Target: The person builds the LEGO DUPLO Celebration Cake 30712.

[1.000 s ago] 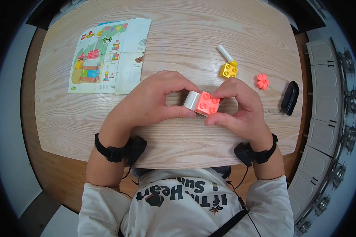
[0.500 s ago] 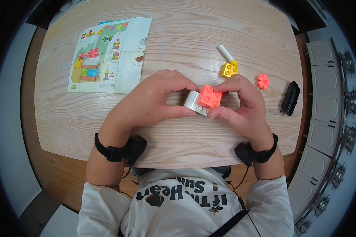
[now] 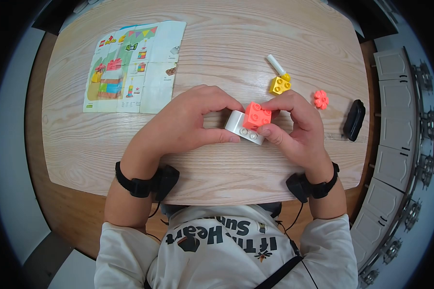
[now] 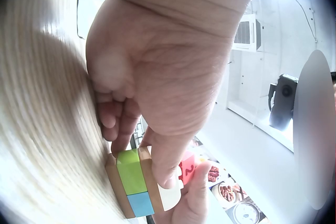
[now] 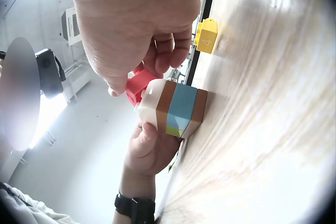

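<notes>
My left hand (image 3: pixel 185 120) grips a stack of building bricks between thumb and fingers. A white brick with a rounded end (image 3: pixel 234 122) tops the stack; the left wrist view shows a brown layer, a lime green brick (image 4: pixel 131 171) beside a light blue brick (image 4: pixel 140 204), and brown again at the bottom. In my right hand (image 3: pixel 296 127), thumb and finger pinch a coral-red brick (image 3: pixel 256 115) marked with a 2. It sits tilted over the white brick, whose front studs show uncovered. The stack's base is close to the tabletop.
A creased instruction sheet (image 3: pixel 154 86) lies at the back left. Beyond my right hand are a yellow brick (image 3: pixel 279 85), a white stick with a yellow end (image 3: pixel 275 63), a coral flower piece (image 3: pixel 320 99) and a black case (image 3: pixel 354 120) near the right edge.
The coral brick has risen off the white brick and shifted slightly back, uncovering its front studs. The left hand keeps its hold on the stack.
</notes>
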A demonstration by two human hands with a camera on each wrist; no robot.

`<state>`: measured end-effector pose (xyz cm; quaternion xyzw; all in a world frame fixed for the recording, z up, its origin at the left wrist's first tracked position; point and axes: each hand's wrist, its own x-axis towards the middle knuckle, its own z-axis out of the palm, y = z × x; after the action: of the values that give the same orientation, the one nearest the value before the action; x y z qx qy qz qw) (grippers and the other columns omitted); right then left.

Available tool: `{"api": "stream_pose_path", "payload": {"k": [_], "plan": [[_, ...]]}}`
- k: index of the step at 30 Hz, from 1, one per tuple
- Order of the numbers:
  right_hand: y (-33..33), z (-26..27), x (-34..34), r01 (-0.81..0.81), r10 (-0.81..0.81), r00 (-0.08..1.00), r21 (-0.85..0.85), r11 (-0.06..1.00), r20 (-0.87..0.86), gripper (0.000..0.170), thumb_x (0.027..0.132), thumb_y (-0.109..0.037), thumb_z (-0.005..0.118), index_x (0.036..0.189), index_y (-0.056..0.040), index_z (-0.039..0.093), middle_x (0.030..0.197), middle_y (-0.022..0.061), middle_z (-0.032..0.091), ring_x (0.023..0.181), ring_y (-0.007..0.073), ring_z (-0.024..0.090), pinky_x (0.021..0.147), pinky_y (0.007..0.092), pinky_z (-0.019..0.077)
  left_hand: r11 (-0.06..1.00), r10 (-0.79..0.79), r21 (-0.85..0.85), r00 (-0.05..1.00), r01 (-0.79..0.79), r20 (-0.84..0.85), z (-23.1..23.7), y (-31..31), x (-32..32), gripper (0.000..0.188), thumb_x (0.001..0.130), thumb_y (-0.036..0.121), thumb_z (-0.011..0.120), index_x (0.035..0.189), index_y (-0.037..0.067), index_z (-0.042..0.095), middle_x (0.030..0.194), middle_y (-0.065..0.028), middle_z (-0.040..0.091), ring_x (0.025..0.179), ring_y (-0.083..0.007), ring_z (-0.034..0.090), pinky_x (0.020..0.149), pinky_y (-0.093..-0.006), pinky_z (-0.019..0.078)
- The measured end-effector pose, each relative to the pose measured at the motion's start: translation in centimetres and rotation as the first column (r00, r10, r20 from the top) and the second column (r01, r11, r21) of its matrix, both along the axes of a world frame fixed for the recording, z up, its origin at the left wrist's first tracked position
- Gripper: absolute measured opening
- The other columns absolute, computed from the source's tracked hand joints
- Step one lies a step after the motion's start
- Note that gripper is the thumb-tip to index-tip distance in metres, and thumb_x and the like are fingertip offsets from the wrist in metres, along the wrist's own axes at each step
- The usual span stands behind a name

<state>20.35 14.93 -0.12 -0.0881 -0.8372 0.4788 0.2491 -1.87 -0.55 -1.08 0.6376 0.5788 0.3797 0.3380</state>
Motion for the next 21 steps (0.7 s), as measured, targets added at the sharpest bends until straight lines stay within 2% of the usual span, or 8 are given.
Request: {"api": "stream_pose_path", "payload": {"k": [12, 21], "plan": [[0.02, 0.25, 0.05, -0.011, 0.011, 1.0, 0.013, 1.0, -0.011, 0.031, 0.085, -0.018, 0.09, 0.108, -0.0049, 0.074, 0.094, 0.0066, 0.071, 0.083, 0.0178, 0.066, 0.076, 0.0292, 0.0519, 1.0, -0.001, -0.023, 1.0, 0.001, 0.001, 0.14, 0.0, 0.04, 0.05, 0.079, 0.022, 0.093, 0.122, 0.006, 0.074, 0.115, -0.0077, 0.073, 0.109, -0.0294, 0.066, 0.098, -0.0398, 0.0508], [0.1, 0.39, 0.0, -0.008, 0.008, 1.0, 0.041, 0.999, -0.002, 0.032, 0.083, -0.017, 0.091, 0.107, -0.0049, 0.074, 0.092, 0.0064, 0.07, 0.082, 0.0181, 0.066, 0.075, 0.0293, 0.0514, 1.0, -0.011, 0.027, 1.0, 0.011, -0.001, 0.07, 0.03, 0.03, 0.049, 0.079, 0.022, 0.093, 0.122, 0.006, 0.074, 0.114, -0.0075, 0.073, 0.109, -0.029, 0.066, 0.097, -0.0397, 0.0507]]}}
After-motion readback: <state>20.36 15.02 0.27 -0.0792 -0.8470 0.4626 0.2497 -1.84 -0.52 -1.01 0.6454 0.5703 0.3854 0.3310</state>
